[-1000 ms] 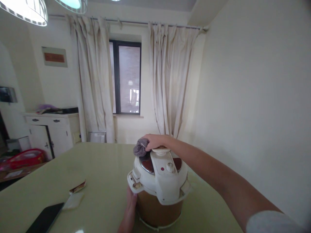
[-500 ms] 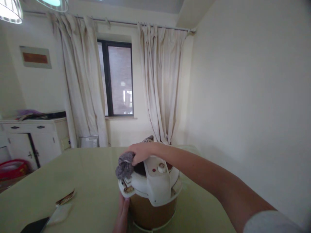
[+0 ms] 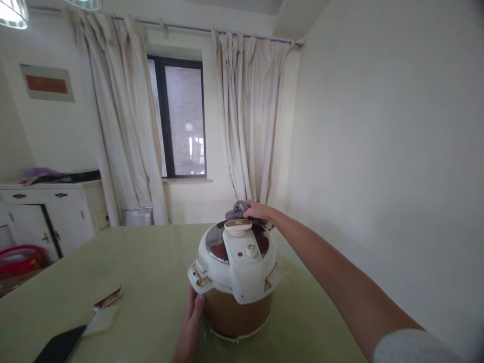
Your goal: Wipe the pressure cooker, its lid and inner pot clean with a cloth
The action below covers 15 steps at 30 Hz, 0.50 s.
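An electric pressure cooker (image 3: 239, 312) with a white lid and a brown body stands upright on the table. My right hand (image 3: 260, 210) is closed around a grey cloth (image 3: 238, 209) at the far rim of the lid, behind the brown-topped lid handle (image 3: 238, 225). Against the cooker's left side, under the white side grip, rests my left hand (image 3: 192, 312), holding the cooker; part of its fingers is hidden by the body.
The pale green table (image 3: 151, 267) carries a dark flat phone-like object (image 3: 60, 345), a small whitish packet (image 3: 100, 321) and a brown-and-white wrapper (image 3: 108, 298) at the left. A white cabinet (image 3: 71, 217) and a red basin (image 3: 22, 259) stand beyond.
My right hand has moved with the cloth from the lid's left side to its far rim, uncovering the lid handle. The left hand stays on the cooker. The view has shifted slightly.
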Each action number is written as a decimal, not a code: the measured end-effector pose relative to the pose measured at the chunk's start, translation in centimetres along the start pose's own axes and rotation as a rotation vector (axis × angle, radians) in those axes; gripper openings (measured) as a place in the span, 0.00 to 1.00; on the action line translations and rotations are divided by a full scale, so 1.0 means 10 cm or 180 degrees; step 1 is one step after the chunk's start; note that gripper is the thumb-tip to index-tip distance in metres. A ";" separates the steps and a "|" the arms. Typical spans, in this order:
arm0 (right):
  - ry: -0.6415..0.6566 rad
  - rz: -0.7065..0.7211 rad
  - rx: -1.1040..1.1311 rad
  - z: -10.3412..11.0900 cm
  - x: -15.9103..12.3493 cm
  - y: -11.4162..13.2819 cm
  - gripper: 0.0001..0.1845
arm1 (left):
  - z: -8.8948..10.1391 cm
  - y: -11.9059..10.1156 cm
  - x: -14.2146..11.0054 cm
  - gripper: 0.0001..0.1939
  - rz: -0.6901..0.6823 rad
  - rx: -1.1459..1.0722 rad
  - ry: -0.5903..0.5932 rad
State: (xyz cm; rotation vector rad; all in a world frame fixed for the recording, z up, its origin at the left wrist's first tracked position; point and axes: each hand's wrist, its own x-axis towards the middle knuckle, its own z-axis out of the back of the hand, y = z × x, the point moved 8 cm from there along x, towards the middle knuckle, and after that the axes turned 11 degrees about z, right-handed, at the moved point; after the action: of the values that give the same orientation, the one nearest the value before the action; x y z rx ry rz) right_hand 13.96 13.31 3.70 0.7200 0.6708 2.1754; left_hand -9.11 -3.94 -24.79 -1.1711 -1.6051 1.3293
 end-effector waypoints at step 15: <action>-0.0466 0.1555 -0.0260 0.05 -1.78 0.63 0.24 | -0.10 -0.13 -0.08 0.37 0.0052 -0.0309 0.0018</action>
State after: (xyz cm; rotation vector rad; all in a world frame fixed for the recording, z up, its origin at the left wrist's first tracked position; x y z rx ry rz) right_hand 21.46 -4.02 3.13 1.0749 0.3501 2.5359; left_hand -8.19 -4.42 -23.31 -1.2471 -1.6754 1.2695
